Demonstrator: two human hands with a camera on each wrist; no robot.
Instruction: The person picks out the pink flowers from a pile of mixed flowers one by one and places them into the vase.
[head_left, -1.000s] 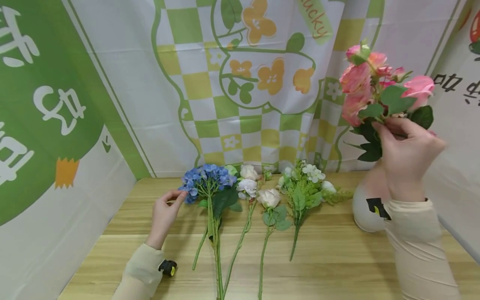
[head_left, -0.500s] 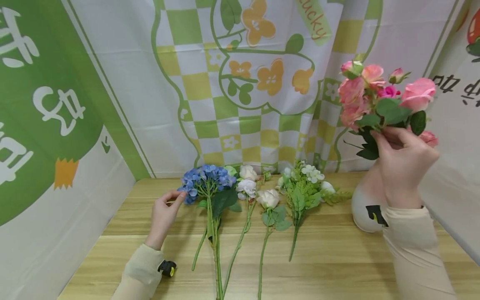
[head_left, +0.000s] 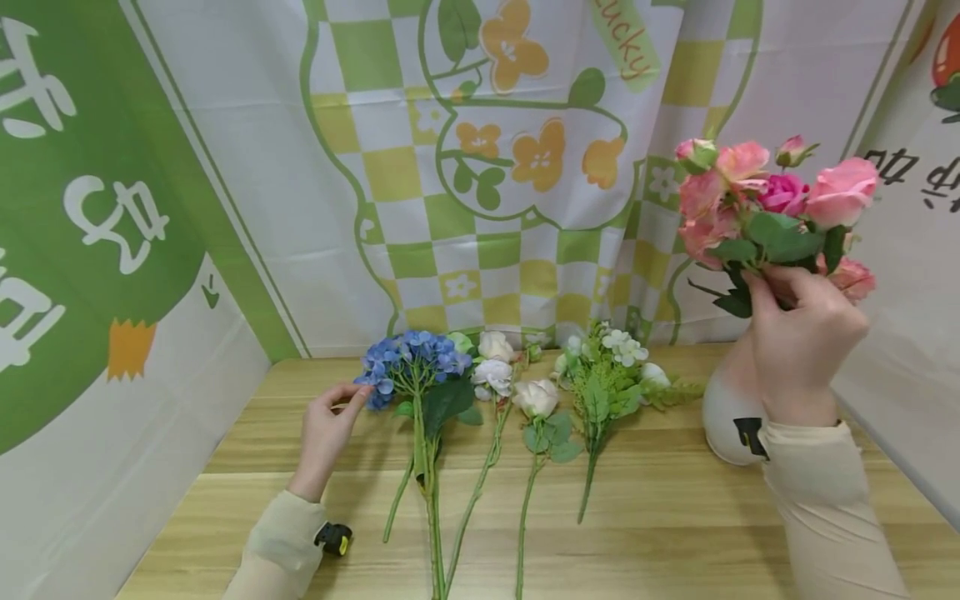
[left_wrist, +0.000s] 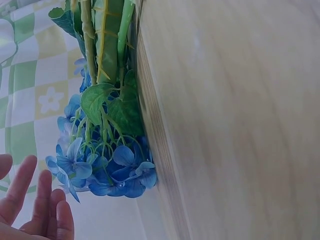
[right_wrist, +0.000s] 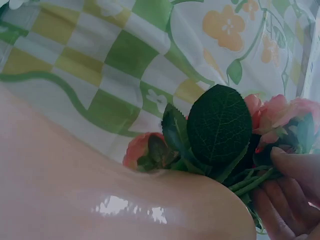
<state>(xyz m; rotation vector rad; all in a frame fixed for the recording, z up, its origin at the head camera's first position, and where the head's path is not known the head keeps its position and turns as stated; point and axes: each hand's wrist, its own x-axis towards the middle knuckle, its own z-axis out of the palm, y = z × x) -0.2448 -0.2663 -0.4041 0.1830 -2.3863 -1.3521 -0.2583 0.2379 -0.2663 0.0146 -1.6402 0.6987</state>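
Observation:
My right hand (head_left: pixel 810 342) pinches the stems of a bunch of pink roses (head_left: pixel 780 196) over a pink-and-white vase (head_left: pixel 731 404). Thumb and fingers close on the green stems (right_wrist: pixel 250 182) at the vase's mouth in the right wrist view; the vase body (right_wrist: pixel 125 205) hides the lower stems. On the left, my left hand (head_left: pixel 330 433) is beside a blue hydrangea (head_left: pixel 416 358) lying on the table. Its loosely extended fingers (left_wrist: pixel 37 205) are next to the petals and grip nothing; whether a fingertip touches them I cannot tell.
White roses (head_left: pixel 536 398) and a sprig of white flowers with greenery (head_left: pixel 603 387) lie between the hydrangea and the vase on the wooden table (head_left: pixel 637 542). A checked cloth (head_left: pixel 487 258) hangs behind. Both wrists wear a black device (head_left: pixel 333 539).
My right hand has come down and slightly left with the pink roses, which have turned so a magenta bloom shows more. The left hand stays beside the hydrangea.

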